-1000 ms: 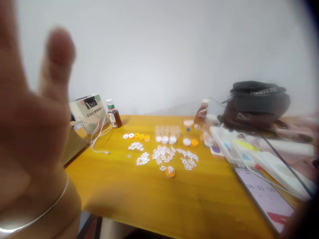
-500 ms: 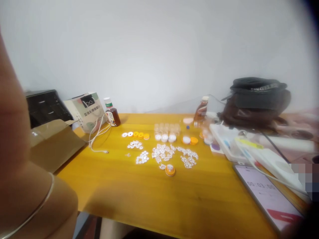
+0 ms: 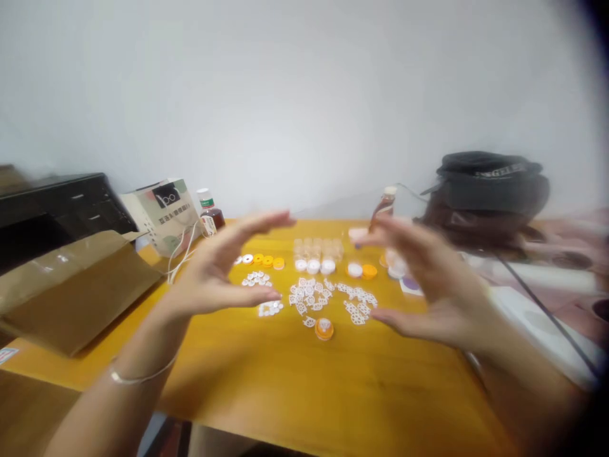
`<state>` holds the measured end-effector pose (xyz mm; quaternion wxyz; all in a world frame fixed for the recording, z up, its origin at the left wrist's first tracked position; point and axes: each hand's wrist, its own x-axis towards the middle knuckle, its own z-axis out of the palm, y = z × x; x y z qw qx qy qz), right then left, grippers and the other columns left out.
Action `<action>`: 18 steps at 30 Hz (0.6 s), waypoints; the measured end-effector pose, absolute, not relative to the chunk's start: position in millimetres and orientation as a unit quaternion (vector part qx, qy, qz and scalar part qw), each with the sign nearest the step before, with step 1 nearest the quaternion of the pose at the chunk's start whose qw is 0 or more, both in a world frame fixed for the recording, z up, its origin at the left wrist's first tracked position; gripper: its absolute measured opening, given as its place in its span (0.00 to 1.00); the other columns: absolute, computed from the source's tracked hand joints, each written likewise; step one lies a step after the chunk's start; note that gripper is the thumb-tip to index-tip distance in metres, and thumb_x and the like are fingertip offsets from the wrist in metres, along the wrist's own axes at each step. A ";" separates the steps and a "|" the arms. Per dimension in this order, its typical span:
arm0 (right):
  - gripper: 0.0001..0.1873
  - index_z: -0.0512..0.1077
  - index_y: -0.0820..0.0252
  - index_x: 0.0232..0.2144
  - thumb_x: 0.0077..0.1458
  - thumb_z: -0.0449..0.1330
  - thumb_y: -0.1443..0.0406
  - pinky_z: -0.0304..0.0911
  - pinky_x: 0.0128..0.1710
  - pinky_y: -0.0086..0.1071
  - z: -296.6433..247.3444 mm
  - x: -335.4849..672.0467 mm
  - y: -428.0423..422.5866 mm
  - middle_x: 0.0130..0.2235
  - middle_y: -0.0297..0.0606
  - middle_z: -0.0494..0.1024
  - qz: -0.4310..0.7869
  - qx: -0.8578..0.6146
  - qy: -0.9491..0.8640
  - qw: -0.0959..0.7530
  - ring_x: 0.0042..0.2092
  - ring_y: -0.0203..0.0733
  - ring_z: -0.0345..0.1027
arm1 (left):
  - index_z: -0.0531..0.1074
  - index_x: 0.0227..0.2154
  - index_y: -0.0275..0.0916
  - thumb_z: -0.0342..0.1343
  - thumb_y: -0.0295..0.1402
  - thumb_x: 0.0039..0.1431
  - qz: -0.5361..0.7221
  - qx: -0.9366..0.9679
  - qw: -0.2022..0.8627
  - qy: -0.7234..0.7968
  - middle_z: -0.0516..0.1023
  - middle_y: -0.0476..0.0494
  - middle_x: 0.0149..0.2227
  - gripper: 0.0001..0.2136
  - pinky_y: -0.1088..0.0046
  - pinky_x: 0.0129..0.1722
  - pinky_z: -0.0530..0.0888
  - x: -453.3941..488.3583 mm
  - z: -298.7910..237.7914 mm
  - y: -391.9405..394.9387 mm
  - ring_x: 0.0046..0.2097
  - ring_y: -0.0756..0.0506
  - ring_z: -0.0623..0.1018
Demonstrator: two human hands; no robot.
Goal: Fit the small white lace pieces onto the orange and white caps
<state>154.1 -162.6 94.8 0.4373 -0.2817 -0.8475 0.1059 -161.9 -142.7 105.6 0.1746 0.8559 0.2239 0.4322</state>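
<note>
Watching through the head camera, I take the orange cap (image 3: pixel 324 329) as the centre of my clock; it rests on the yellow-brown bench (image 3: pixel 333 393), with a small white piece on its top; my left hand (image 3: pixel 209 279) is at 10 o'clock and my right hand (image 3: pixel 438 285) at 2 o'clock, both slightly blurred and apparently raised above the bench; on each, the fingers are wide, well apart from the thumb, and grip nothing; the palms roughly face each other with the cap between and below them.

Just beside the cap at 11 o'clock lie the white cut-out pieces (image 3: pixel 309 295); a second cut-out group (image 3: pixel 359 303) spreads between 1 and 2 o'clock, near the right thumb (image 3: pixel 404 322) in my view; the small white discs (image 3: pixel 270 310) sit at 10 o'clock, partly behind the left thumb (image 3: pixel 247 294).

Farther out, clear containers (image 3: pixel 318 249) stand at 12 o'clock behind three white lids (image 3: pixel 314 266); an orange lid (image 3: pixel 369 272) is near 1 o'clock; a row of white and orange rings (image 3: pixel 268 261) runs between 10 and 11; a cardboard box (image 3: pixel 80 298) sits at 9 and a black bag (image 3: pixel 485 197) at 2.
</note>
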 end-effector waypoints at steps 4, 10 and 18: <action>0.40 0.44 0.48 0.59 0.48 0.59 0.60 0.52 0.57 0.45 28.2 149.3 -141.2 0.55 0.39 0.62 0.180 -0.362 -0.848 0.343 0.57 0.48 0.55 | 0.57 0.54 0.45 0.60 0.35 0.47 0.333 0.855 0.256 0.303 0.62 0.44 0.56 0.30 0.56 0.58 0.59 -128.7 52.1 -120.4 0.57 0.40 0.62; 0.41 0.44 0.49 0.59 0.47 0.59 0.56 0.53 0.56 0.45 -6.9 149.4 -131.2 0.56 0.41 0.61 0.272 -0.406 -0.830 0.269 0.57 0.47 0.54 | 0.56 0.55 0.47 0.59 0.38 0.48 0.247 0.843 0.319 0.356 0.59 0.43 0.58 0.30 0.57 0.58 0.58 -140.0 -5.2 -104.9 0.58 0.41 0.60; 0.39 0.46 0.49 0.58 0.48 0.59 0.58 0.53 0.56 0.47 -3.5 146.1 -134.9 0.55 0.41 0.63 0.278 -0.399 -0.833 0.263 0.57 0.48 0.55 | 0.55 0.55 0.47 0.58 0.39 0.48 0.240 0.840 0.350 0.336 0.58 0.42 0.58 0.31 0.56 0.57 0.59 -123.7 -11.2 -114.1 0.58 0.40 0.60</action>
